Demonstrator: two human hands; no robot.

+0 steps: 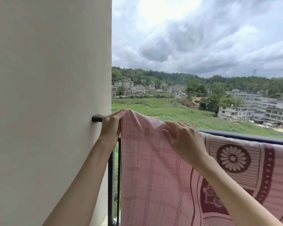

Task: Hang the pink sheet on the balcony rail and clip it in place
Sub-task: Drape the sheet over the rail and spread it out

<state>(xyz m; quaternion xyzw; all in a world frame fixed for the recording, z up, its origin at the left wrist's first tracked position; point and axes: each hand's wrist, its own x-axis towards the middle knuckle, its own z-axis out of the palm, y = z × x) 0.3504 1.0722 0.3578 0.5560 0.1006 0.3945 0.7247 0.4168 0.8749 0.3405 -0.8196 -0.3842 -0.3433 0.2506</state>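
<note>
We see the woven pink sheet [153, 168] draped over the dark round rail [245, 136]; left hand [110, 126] fingers pinch its corner mid-frame, right hand [185, 141] fingers lie relaxed on the fold.

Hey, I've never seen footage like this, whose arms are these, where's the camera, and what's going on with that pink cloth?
There is no machine here. The one picture comes from a wide-angle camera worn on a person's head, looking forward and down, so the two bare arms are that person's own. They stand on a balcony beside a cream wall, with fields and houses beyond. A pink sheet hangs over the dark balcony rail. The left hand pinches the sheet's top corner near where the rail meets the wall. The right hand rests on the sheet's top fold, fingers pressing the cloth; whether they grip it is hard to tell. No clip is visible, so clipping seems not yet done.
</note>
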